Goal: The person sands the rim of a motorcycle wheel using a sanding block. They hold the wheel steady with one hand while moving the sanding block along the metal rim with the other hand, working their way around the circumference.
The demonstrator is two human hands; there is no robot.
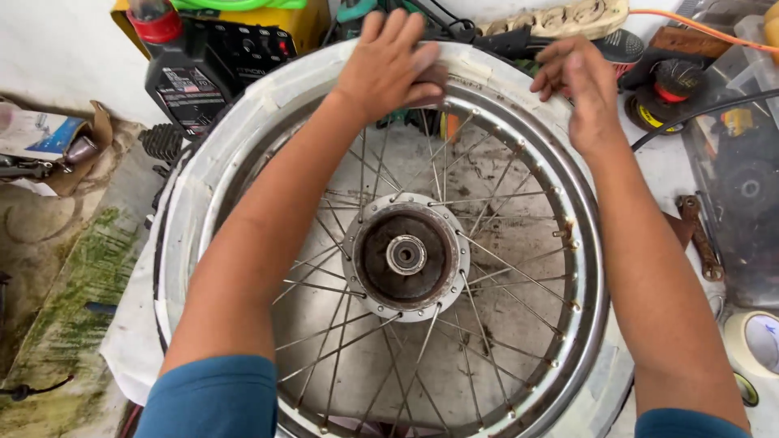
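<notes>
Two hands (389, 65) (580, 93) on taped wheel rim (519, 105), black oil bottle (191, 77) top-left.

- A white wall (57, 49) fills the ten o'clock corner, evenly lit by soft daylight.
- Stained concrete floor (49, 243) runs down the nine o'clock side, with a green mossy patch (81, 284) toward eight o'clock.
- A pale, grimy work surface (669, 174) lies at three o'clock.
- Torn cardboard (73, 154) lies against the wall at ten o'clock.

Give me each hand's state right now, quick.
Left hand: open, pressed flat on the white tape at the wheel rim.
Right hand: fingers curled at the rim's taped edge; whether it grips cannot be told.
</notes>
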